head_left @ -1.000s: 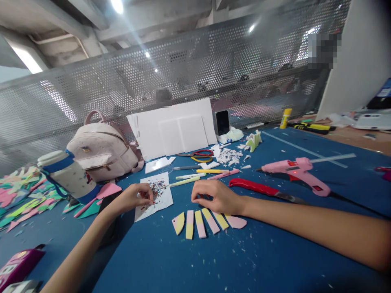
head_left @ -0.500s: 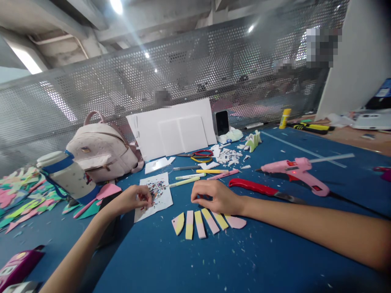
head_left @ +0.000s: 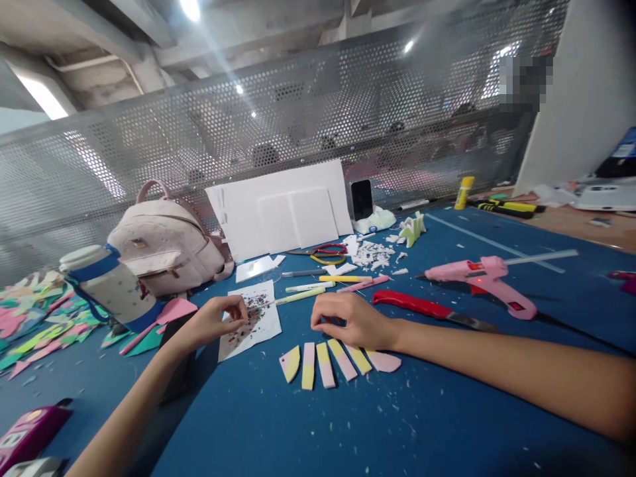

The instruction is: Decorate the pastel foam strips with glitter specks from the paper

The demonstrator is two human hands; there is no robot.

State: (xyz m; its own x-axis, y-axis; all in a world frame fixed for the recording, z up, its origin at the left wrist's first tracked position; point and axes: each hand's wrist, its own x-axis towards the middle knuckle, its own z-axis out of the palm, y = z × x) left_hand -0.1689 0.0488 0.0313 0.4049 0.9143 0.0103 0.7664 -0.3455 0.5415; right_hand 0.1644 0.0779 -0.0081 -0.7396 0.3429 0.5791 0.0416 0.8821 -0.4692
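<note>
My left hand (head_left: 218, 320) pinches its fingertips together over a white paper sheet (head_left: 263, 321) strewn with tiny coloured bits; what the pinch holds is too small to name. My right hand (head_left: 350, 319) rests curled, palm down, on the blue table (head_left: 348, 424), its fingers closed, just behind a row of several pink-and-yellow foam strips (head_left: 325, 363). A thin yellow pen (head_left: 298, 297) lies between the two hands with its tip on the paper.
A red-handled knife (head_left: 422, 308) and a pink glue gun (head_left: 479, 278) lie to the right. A pale backpack (head_left: 166, 242) and a bottle (head_left: 106, 281) stand at the left, by coloured foam cutouts (head_left: 34, 318). White foam boards (head_left: 283, 209), scissors (head_left: 325, 252) and a phone (head_left: 362, 199) sit behind.
My left hand's fingertips have lifted slightly off the speckled paper, still pinched. My right hand has not moved.
</note>
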